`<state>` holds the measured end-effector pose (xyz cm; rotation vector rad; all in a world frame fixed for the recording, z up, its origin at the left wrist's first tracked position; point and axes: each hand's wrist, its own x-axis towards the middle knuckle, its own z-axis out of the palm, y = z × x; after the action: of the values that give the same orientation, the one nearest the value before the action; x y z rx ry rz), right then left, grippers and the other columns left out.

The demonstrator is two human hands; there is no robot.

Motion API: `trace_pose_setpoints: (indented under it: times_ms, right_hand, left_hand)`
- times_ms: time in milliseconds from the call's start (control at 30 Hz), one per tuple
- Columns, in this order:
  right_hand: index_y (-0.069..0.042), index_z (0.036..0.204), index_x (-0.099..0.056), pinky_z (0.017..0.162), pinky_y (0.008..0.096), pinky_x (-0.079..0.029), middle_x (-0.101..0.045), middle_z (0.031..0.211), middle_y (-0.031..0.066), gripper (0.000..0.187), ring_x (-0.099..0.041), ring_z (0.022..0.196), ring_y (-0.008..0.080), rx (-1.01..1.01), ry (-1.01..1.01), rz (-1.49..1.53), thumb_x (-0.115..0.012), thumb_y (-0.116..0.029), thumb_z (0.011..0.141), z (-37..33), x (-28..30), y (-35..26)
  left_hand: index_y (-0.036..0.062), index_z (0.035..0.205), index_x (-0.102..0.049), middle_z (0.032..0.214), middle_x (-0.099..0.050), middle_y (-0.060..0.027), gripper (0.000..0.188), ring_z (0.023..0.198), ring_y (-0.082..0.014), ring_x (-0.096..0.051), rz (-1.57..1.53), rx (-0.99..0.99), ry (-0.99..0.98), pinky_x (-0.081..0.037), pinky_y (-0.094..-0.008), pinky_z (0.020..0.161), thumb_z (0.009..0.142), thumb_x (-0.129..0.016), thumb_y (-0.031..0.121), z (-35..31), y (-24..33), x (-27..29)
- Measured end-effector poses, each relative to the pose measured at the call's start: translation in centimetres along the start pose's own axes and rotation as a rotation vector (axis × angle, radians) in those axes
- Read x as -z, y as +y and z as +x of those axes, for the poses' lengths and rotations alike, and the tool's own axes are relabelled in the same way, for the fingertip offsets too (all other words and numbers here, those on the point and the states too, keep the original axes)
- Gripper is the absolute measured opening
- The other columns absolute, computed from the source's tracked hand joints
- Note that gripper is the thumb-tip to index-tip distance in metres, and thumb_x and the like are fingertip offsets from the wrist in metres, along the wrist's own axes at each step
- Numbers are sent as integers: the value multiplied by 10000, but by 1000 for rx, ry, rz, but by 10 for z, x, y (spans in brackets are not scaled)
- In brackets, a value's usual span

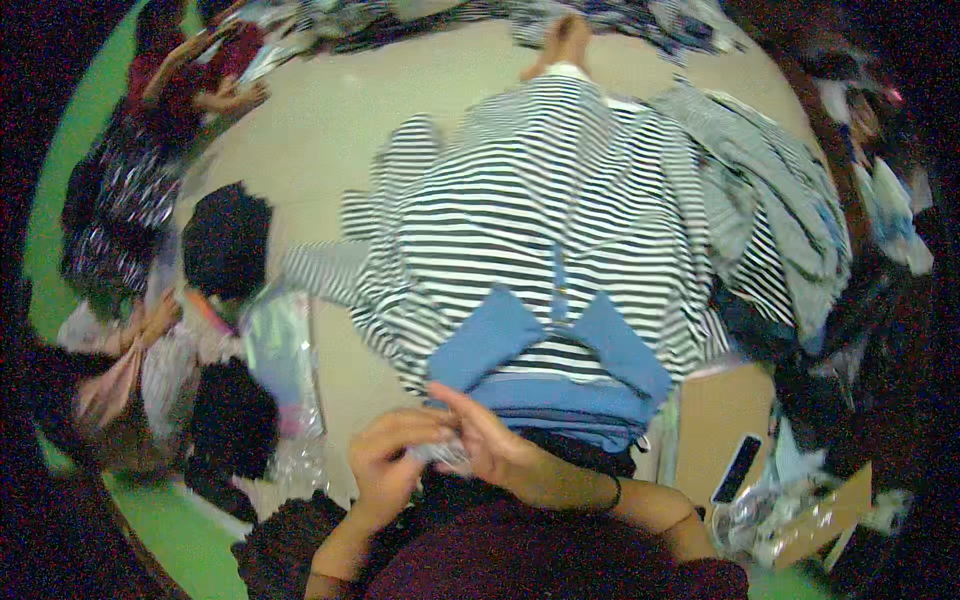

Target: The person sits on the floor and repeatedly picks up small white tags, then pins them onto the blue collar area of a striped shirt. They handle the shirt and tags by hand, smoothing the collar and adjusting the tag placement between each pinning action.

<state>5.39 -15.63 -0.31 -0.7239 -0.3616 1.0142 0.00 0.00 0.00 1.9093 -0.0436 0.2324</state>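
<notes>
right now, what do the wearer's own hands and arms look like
The left hand and right hand look ungloved, with bare forearms. A thin dark wristband is on the right side; none shows on the left. Blur hides any finer markings.

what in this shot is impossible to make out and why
Clear scrap between left hand and right hand: head view, blurred and partly covered by them; its exact shape and which hand grips it are unclear.
Striped shirt: head view, underside hidden by its own upper layers.
Far clothes: head view, cut off by the top edge.
Clear bags, lower right: head view, blurred; contents unclear.
</notes>
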Motion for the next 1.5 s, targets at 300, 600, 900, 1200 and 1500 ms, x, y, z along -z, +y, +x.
trace_pose_setpoints:
  times_ms: [300, 600, 900, 1200, 1500]
  right_hand:
    - [-76, 1143, -421, 879, 328, -388, -532, 1043, 73, 365, -514, 973, 172, 270, 512, 638, -343, -341, 904, -92, 31, -12]
    - [-29, 840, -561, 676, 245, -442, -575, 771, 50, 292, -541, 735, 108, 347, 1298, -37, -412, -275, 893, -170, 50, 16]
    - [-30, 810, -589, 512, 268, -438, -572, 661, 20, 257, -510, 529, 112, 121, 1592, -1095, -536, -282, 817, -258, 101, -1]
    - [-60, 662, -641, 575, 374, -465, -629, 708, 121, 267, -600, 603, 234, -1514, 1885, -1190, -630, -327, 651, -538, -2, 20]
    - [-51, 641, -630, 543, 320, -461, -616, 654, 99, 205, -583, 541, 176, -1912, 1885, -630, -617, -250, 687, -605, -49, 64]
  left_hand:
    - [99, 948, -600, 939, -599, -21, 305, 1106, -253, -424, 386, -670, -453, -156, -518, 955, 644, -607, 110, 43, 39, -118]
    - [140, 1193, -424, 1278, -327, -106, 571, 1210, -317, -231, 477, -961, -813, -134, -533, 949, 681, -624, 295, 7, 9, -193]
    - [69, 1242, -369, 1240, -365, -138, 620, 1218, -348, -233, 246, -723, -1292, -192, -472, 993, 750, -567, 391, 26, -4, -198]
    - [53, 1151, -453, 1128, -488, -111, 430, 1131, -285, -365, 109, -788, -1321, -199, -442, 995, 799, -524, 291, 28, -17, -197]
    - [23, 1189, -393, 1092, -498, -150, 482, 1081, -290, -409, 15, -752, -1263, -226, -424, 986, 793, -538, 255, 27, -19, -195]
